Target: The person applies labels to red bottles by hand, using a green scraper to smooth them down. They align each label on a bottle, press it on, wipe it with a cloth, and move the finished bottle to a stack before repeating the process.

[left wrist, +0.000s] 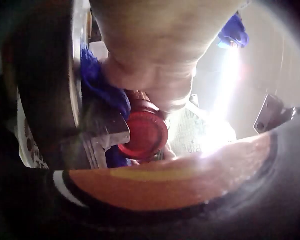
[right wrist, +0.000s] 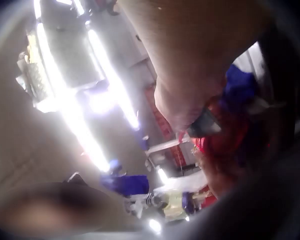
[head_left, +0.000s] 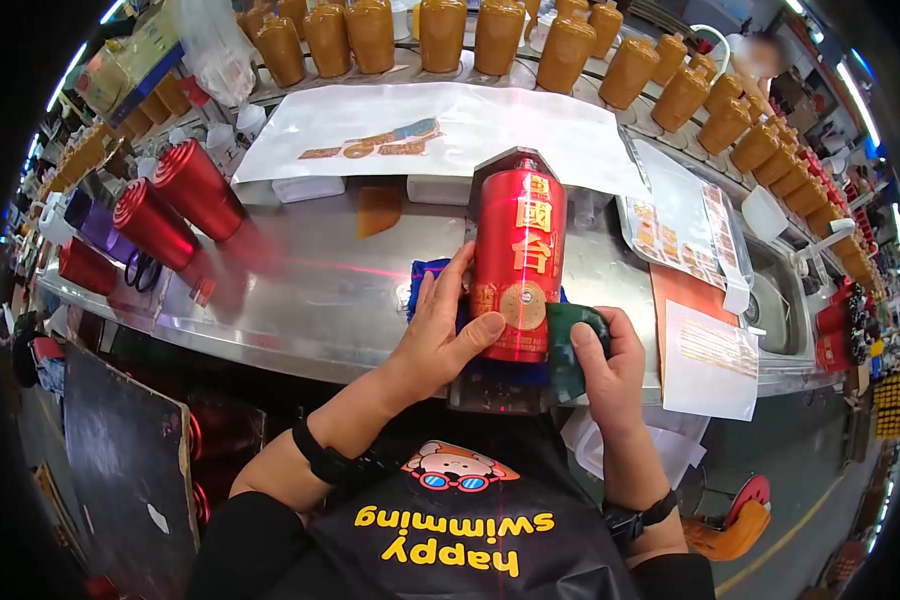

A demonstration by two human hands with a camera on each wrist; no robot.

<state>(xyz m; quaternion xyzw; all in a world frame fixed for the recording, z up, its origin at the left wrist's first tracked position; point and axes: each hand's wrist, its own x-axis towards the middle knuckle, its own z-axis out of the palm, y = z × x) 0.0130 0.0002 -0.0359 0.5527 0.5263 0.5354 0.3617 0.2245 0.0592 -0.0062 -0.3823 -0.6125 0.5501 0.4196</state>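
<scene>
A red bottle (head_left: 517, 260) with gold Chinese characters and a round gold emblem lies on a blue cloth (head_left: 425, 285) in the head view, in front of the person. At its lower left side, my left hand (head_left: 440, 330) holds it, thumb across the front and fingers along the edge. My right hand (head_left: 615, 365) pinches a dark green flat pad (head_left: 568, 345), thumb on top, its edge against the bottle's lower right side. In the left wrist view, the bottle's round red end (left wrist: 145, 135) shows below the left hand. The right wrist view is blurred.
Behind the bottle lies a white sheet (head_left: 500, 115) with a gold-and-blue decal. More decal sheets (head_left: 710, 355) lie at right, near a sink (head_left: 780, 300). Red bottles (head_left: 198, 190) stand at left. Several brown bottles (head_left: 440, 35) line the conveyor at the back.
</scene>
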